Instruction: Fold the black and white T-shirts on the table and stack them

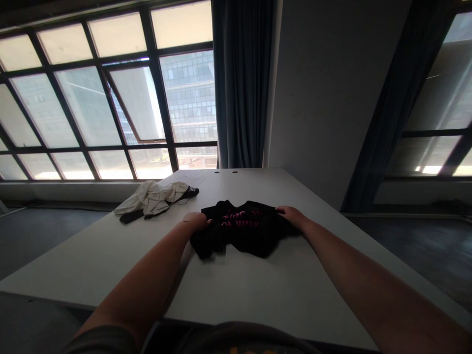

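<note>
A crumpled black T-shirt (243, 233) with a pink print lies bunched on the white table (239, 290). My left hand (195, 222) is closed over the shirt's left edge, and my right hand (291, 216) grips its upper right edge, fingertips on the fabric. Farther left, a crumpled white garment (153, 197) lies on the table, with a dark cloth (129, 215) partly under it. Folds hide part of the print.
A thin sheet of paper (193, 178) lies at the table's far end near several cable holes. The table's edges drop to a dark floor (416, 246) on both sides. Large windows (110, 98) and a dark curtain (241, 83) stand beyond it.
</note>
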Motion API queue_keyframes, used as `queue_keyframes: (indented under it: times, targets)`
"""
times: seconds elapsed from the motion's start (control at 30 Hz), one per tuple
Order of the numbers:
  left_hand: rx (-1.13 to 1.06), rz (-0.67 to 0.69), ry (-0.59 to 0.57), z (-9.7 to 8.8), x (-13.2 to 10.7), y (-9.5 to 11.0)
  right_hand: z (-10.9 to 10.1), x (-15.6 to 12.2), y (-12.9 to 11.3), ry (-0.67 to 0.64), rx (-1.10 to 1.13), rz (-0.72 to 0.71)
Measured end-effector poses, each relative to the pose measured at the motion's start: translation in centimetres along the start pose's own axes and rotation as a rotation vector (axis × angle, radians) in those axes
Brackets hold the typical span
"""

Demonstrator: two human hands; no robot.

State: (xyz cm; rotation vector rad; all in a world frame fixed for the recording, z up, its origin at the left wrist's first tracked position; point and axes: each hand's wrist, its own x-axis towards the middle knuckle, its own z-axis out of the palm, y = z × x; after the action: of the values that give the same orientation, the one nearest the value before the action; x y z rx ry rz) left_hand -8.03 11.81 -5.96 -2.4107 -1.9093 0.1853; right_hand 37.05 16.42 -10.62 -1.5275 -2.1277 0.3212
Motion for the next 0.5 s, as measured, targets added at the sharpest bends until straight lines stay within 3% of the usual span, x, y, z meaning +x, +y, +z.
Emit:
queue_keyframes:
  times: [0.23, 0.5]
  targets:
    - [-0.026, 0.016, 0.035, 0.47, 0.14, -0.35, 0.14, 0.02, 0.07, 0.011, 0.014, 0.003]
    - [-0.124, 0.116, 0.321, 0.86, -0.27, 0.05, 0.3, 0.11, 0.45, 0.025, 0.001, 0.004]
